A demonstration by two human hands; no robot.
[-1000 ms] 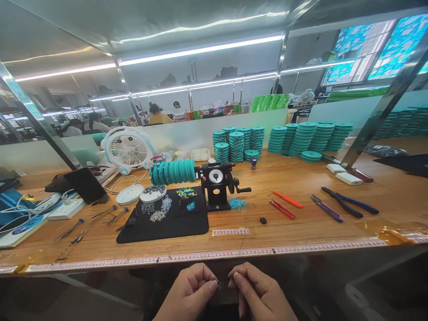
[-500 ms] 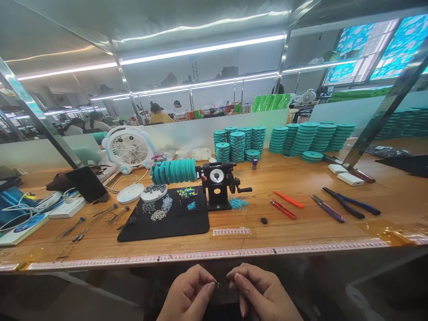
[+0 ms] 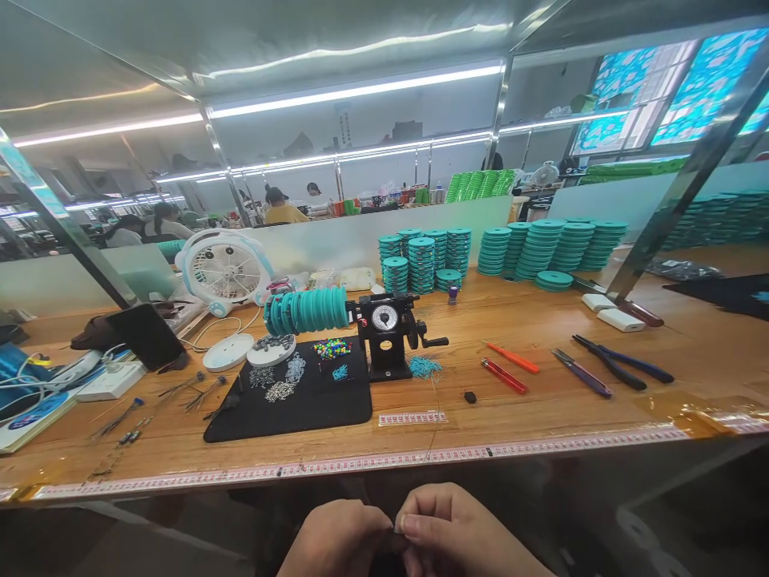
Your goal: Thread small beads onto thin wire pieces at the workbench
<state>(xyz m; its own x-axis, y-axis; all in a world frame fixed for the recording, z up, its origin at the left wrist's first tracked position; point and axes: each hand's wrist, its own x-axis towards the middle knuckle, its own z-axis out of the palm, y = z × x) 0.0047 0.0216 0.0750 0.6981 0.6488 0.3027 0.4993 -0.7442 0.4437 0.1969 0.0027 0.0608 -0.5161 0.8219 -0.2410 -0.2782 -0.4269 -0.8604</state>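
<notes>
My left hand (image 3: 336,538) is below the table's front edge, turned with its back up and its fingertips hidden. Against it, my right hand (image 3: 460,527) is closed in a pinch, thumb on forefinger. Whatever sits between the fingers is too small or covered to make out. A thin line (image 3: 431,442) runs over the table edge just above the hands. Beyond it stands a black hand-crank winder (image 3: 386,353) with a round dial, carrying a row of teal spools (image 3: 312,311).
A black mat (image 3: 288,418) holds beads (image 3: 332,349) and small metal parts (image 3: 281,390). To the right lie a red-handled tool (image 3: 505,375), an orange tool (image 3: 513,357), tweezers (image 3: 581,374) and pliers (image 3: 622,361). Stacked teal spools (image 3: 545,248) and a white fan (image 3: 225,268) stand behind.
My hands were apart, with a small dark piece at my left fingertips. Now they meet, and my left hand has turned over, hiding that piece. The view has shifted slightly.
</notes>
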